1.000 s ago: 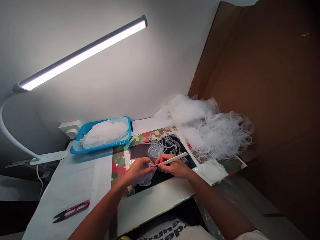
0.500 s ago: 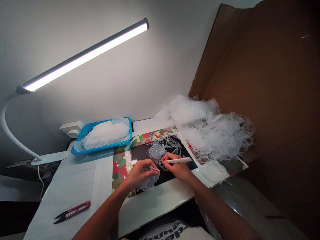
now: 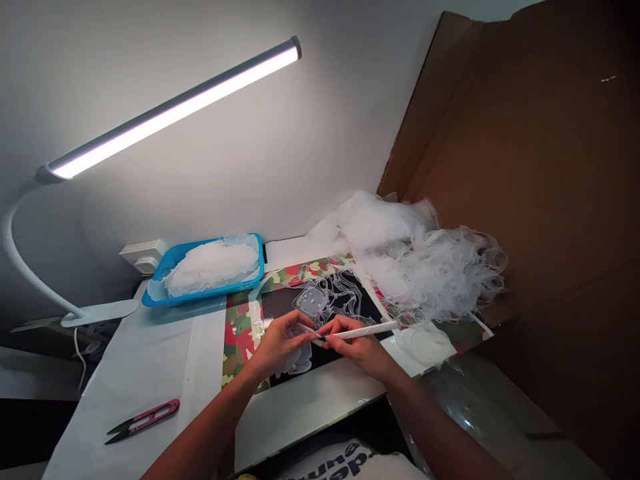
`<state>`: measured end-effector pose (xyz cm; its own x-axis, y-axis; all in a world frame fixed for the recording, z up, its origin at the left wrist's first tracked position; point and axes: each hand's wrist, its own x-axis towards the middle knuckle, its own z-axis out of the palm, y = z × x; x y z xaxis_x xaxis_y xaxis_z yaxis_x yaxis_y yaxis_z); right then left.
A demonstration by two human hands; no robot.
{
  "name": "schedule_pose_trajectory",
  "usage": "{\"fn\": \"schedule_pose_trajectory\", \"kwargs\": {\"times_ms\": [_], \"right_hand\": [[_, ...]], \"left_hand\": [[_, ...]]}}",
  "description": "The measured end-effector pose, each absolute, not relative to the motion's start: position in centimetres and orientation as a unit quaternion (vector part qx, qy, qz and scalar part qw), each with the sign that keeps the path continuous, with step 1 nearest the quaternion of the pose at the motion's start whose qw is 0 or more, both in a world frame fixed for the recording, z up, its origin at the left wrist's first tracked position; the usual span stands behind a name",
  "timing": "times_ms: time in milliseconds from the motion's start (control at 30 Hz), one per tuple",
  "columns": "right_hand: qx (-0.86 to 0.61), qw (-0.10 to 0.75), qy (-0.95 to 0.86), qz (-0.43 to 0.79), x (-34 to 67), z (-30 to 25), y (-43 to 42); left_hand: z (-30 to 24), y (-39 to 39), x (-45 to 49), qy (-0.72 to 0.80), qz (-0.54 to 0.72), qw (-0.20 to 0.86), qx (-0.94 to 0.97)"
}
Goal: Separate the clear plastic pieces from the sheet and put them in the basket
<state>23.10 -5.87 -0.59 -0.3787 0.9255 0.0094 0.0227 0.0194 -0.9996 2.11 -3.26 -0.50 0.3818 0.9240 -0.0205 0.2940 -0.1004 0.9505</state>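
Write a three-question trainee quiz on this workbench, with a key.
1. Which hand holds the white pen-like tool?
2. True or false: the red-handled thread snips lie outside the blue tray.
3. Fill the blank: the tangled white heap lies beside a brown ____ panel.

Key: 1. The right hand. 2. True. 3. Cardboard.
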Motion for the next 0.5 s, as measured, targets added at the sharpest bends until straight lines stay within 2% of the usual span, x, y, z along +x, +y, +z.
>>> {"fn": "schedule_pose_trajectory", "kwargs": {"times_ms": [67,167,233,367,433,500], "right_hand": [[-0.416,0.418,-0.591,0.55,23.4,-0.7,-5.7],[-0.466,0.476,-0.57,0.481,26.7,-0.5,-4.7],[-0.54,0.527,-0.535,0.379,30.2,-0.1,-3.5],[-0.652,0.522,-0.535,0.13,34.0,0.8,-1.7],[-0.624,0.511,-0.575,0.139,32.3,0.9,-1.2],[-0.552,0.466,-0.646,0.247,28.7,0.5,-1.0]], "left_hand": [[-0.5,-2.9,1.9,0.466,0.286,0.429,0.719],[-0.5,-2.2,1.2,0.535,0.174,0.246,0.789],[-0.7,-1.9,0.7,0.553,0.073,0.139,0.818],[-1.3,-2.5,0.5,0.534,-0.036,0.04,0.844],[-1.5,-3.2,0.7,0.531,-0.061,0.002,0.845],[-1.8,-3.8,0.9,0.528,-0.076,-0.022,0.846]]}}
